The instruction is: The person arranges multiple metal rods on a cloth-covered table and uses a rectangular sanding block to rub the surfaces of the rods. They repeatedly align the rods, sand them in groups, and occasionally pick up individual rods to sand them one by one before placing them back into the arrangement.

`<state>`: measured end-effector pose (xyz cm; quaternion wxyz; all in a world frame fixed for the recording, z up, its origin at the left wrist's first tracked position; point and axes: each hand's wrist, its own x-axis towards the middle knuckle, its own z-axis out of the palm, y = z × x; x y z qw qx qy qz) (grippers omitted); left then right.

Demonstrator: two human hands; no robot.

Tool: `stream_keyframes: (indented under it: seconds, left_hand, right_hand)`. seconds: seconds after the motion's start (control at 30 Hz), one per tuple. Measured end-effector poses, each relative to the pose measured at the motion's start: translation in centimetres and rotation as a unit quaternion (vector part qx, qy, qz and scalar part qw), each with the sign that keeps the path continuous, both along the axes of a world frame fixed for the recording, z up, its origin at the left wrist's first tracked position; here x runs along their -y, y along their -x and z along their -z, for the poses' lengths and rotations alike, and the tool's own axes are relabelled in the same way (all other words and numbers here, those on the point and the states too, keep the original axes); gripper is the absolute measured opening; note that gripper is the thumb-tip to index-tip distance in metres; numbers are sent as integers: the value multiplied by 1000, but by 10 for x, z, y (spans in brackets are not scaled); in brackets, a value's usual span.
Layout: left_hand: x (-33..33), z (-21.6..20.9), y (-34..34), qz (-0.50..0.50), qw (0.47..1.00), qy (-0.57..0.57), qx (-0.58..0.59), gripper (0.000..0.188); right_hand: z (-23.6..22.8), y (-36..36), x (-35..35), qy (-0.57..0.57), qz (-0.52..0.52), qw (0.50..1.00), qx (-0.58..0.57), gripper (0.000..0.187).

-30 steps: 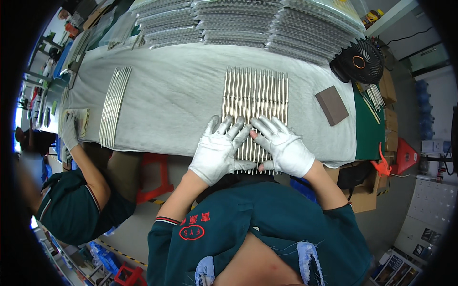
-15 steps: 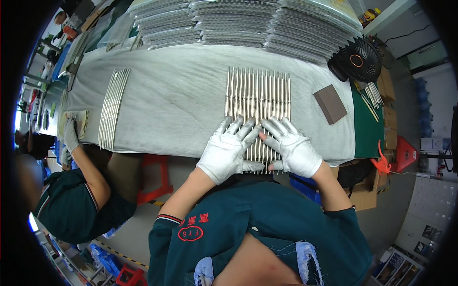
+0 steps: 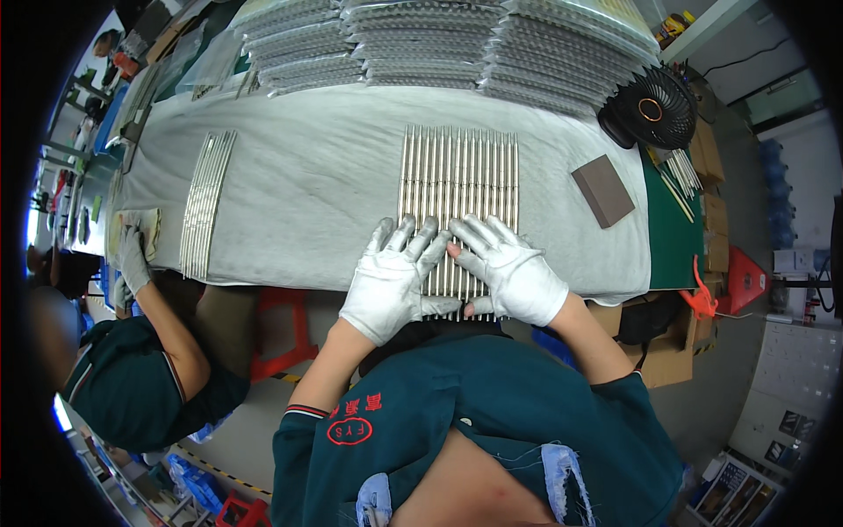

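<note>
Side by side on the cloth-covered table lies a row of slim silver metal rods (image 3: 459,171), their near ends reaching the table's front edge. My left hand (image 3: 388,279), in a white glove with greyed fingertips, rests flat on the left part of the row with its fingers spread. On the right part lies my right hand (image 3: 516,274), gloved too, its fingers stretched out and bare skin showing at the thumb and index tips. Both thumbs point inward over the near ends of the rods and almost meet. The palms hide the middle of the row.
A brown block (image 3: 603,191) and a black fan (image 3: 648,110) are to the right. Stacks of rods in clear wrap (image 3: 421,48) line the back. Another bundle of rods (image 3: 207,206) lies left, near a co-worker's gloved hand (image 3: 133,261). A grey cloth (image 3: 299,184) covers the table.
Both my hands and the row of rods under them have shifted a little to the left. The fingers stay flat and spread. The co-worker's arm has moved slightly.
</note>
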<state>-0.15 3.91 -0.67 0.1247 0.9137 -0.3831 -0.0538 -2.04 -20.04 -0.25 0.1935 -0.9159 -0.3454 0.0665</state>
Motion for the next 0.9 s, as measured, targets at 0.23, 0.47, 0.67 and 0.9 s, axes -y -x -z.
stream_keyframes:
  seconds: [0.23, 0.47, 0.67, 0.9]
  left_hand:
    - [-33, 5, -1, -54, 998, 31, 27, 95]
    - [-25, 6, -31, -92, 995, -22, 22, 94]
    - [-9, 3, -35, -51, 999, -19, -4, 95]
    - [33, 11, -31, -19, 999, 35, 8, 101]
  right_hand:
    - [-7, -23, -28, -17, -39, 999, 8, 95]
    - [13, -46, -41, 21, -24, 997, 70, 91]
    - [6, -38, -19, 13, -11, 999, 45, 89]
    - [-3, -21, 16, 40, 34, 998, -16, 90]
